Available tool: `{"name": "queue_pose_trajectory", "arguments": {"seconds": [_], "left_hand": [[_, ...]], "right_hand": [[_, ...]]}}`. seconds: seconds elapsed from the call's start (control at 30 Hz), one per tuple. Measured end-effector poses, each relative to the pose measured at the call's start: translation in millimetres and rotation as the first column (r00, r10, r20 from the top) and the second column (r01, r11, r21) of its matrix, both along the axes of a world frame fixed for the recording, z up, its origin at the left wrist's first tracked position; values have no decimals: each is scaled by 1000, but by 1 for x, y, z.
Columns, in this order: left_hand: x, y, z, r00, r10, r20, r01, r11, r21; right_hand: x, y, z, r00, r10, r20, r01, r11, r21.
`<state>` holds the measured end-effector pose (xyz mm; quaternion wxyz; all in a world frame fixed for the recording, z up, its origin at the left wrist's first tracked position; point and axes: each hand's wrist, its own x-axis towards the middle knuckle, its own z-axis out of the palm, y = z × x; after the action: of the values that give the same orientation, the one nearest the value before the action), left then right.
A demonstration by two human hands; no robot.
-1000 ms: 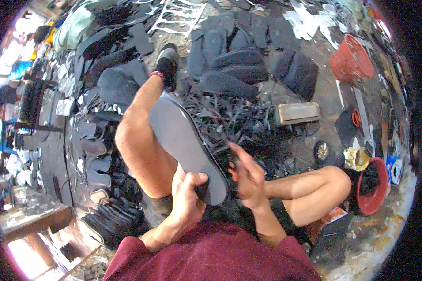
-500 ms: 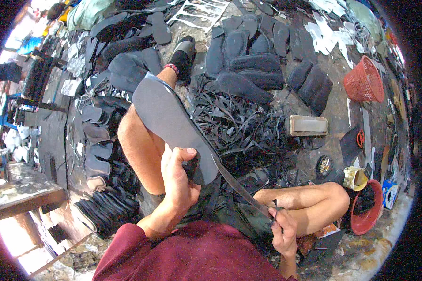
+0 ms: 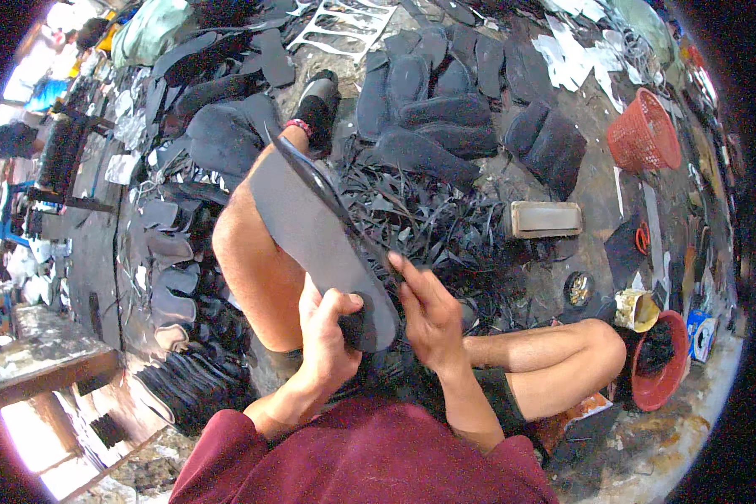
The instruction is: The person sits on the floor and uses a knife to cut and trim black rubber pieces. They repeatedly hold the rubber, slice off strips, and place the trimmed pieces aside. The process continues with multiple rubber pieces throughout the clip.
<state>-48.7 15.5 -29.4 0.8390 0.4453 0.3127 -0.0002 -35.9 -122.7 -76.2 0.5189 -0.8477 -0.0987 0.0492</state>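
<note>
My left hand (image 3: 328, 332) grips a grey shoe sole (image 3: 307, 223) near its lower end, thumb on the flat face beside a dark patch. The sole is tilted, its far end pointing up and left over my raised leg. A thin black strip (image 3: 332, 197) runs along the sole's right edge, and its far end sticks up past the top. My right hand (image 3: 428, 315) is pinched on this strip, close to the sole's right side. Just beyond the sole lies a tangled heap of black offcut strips (image 3: 428, 218). The right fingertips partly hide the strip's lower part.
Black padded sole pieces (image 3: 445, 113) cover the floor ahead. Finished-looking dark footwear pieces (image 3: 176, 269) line the left side, near a low wooden bench (image 3: 50, 357). At right are a red basket (image 3: 643, 130), a beige block (image 3: 546, 219), a small round tin (image 3: 578, 288) and a red bowl (image 3: 668, 370).
My right hand has moved up and left from beside my right knee to the sole's edge. The strip, earlier stretched down toward that knee, now lies along the sole.
</note>
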Motion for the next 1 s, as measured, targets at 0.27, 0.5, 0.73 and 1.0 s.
{"name": "queue_pose_trajectory", "arguments": {"seconds": [0.27,0.5,0.73,1.0], "left_hand": [[-20,19,-20,980,-200,-8,195,947,256],[-13,52,10,955,-18,297,-10,996,94],[-21,70,23,966,-252,56,255,966,-37],[-48,70,30,931,-355,81,338,925,172]], "right_hand": [[82,39,23,973,110,201,-113,994,1],[28,25,53,980,172,101,-194,939,285],[-60,-48,2,993,115,-10,-113,986,120],[-44,-86,33,965,239,109,-232,970,-74]]}}
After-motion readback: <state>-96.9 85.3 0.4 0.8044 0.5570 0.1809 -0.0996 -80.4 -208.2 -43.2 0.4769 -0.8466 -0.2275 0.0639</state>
